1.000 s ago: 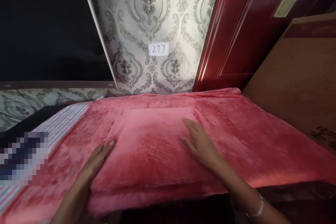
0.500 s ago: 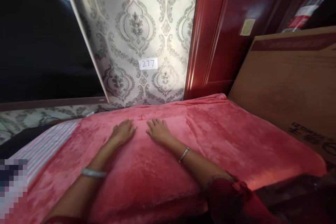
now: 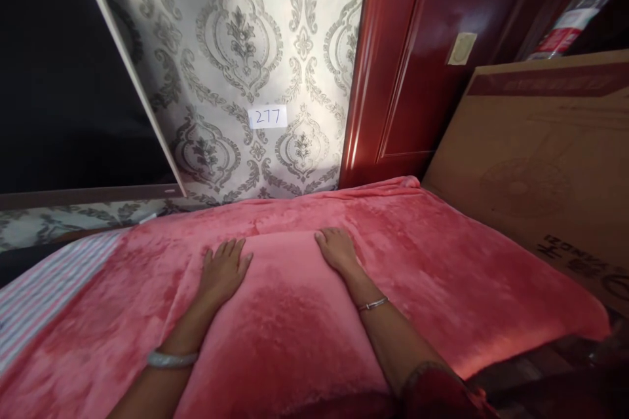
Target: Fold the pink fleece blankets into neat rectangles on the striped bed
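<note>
My left hand [image 3: 223, 270] lies flat on the folded pink blanket [image 3: 285, 314], fingers spread and pressed palm-down near its far left corner; my right hand [image 3: 338, 250] rests at the far right corner, fingers together and curled a little over the edge — whether they pinch the fabric beneath I cannot tell. The folded piece sits directly under both palms, on top of the wider pink spread [image 3: 466, 275] that covers the bed; its long axis runs away from me toward the patterned wall [image 3: 236, 46], and its far edge lies just beyond my fingertips. Both hands are equally near that edge, one at each corner; the cardboard box [image 3: 535, 157] stands well off to my right, and a striped sheet [image 3: 44, 288] shows at the left.
</note>
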Motion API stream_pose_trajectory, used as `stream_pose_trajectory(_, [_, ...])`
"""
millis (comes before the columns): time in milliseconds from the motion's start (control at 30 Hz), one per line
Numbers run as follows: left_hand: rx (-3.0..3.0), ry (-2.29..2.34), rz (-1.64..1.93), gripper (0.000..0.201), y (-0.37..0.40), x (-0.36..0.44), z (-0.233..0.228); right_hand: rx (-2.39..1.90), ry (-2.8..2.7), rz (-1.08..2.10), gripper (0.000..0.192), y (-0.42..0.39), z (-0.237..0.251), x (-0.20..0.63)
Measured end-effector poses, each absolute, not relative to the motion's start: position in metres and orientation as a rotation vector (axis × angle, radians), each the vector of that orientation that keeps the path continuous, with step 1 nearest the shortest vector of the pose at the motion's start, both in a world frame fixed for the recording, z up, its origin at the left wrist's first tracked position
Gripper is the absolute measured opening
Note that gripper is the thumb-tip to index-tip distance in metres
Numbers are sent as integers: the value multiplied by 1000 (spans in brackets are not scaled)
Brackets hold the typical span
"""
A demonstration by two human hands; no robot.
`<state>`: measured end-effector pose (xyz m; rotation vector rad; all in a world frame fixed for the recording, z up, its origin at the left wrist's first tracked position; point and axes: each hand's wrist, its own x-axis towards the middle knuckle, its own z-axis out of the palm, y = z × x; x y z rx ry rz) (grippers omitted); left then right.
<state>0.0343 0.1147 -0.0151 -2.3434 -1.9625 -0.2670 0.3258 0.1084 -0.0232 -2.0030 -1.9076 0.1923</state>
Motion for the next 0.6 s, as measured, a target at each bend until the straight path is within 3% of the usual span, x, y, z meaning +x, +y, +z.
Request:
stream_pose_trajectory(333, [-2087,-2350,-498,53,118,12,-5,-1979,-1780,259,44,110,-28,331])
stream_pose_trajectory(600, [-1993,-2560,-709,64,125,-17,-6,-2042,-1458,338,58,108,-34,332])
